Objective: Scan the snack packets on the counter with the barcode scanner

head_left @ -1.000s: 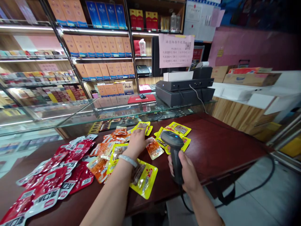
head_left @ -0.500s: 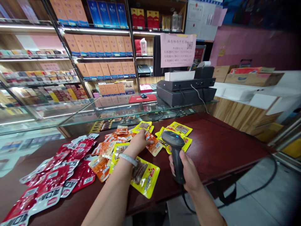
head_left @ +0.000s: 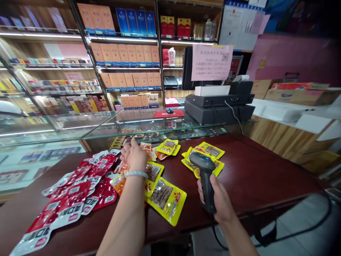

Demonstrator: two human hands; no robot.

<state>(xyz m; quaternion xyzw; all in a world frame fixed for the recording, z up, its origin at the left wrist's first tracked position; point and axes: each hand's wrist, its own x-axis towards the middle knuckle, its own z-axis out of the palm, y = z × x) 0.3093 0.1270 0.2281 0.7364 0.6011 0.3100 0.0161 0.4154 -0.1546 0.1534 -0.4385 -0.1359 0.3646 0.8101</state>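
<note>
My right hand grips a black barcode scanner by its handle. The scanner's head is over yellow snack packets lying on the dark red tabletop. Among orange snack packets, my left hand, with a pale bangle at the wrist, reaches down with curled fingers. What those fingers hold, if anything, is hidden. By the left forearm lies a large yellow packet of brown strips. Further left is a heap of red and white packets. Another yellow packet rests beyond the left hand.
A glass display counter runs behind the table. On it stand a cash drawer, a screen with a pink paper sign, and a mouse. The scanner's cable hangs below the right hand. Boxes stand at right.
My left hand has moved left, off the orange packet it was pinching, to the other orange packets. My right hand still holds the scanner. The view has shifted a little left.
</note>
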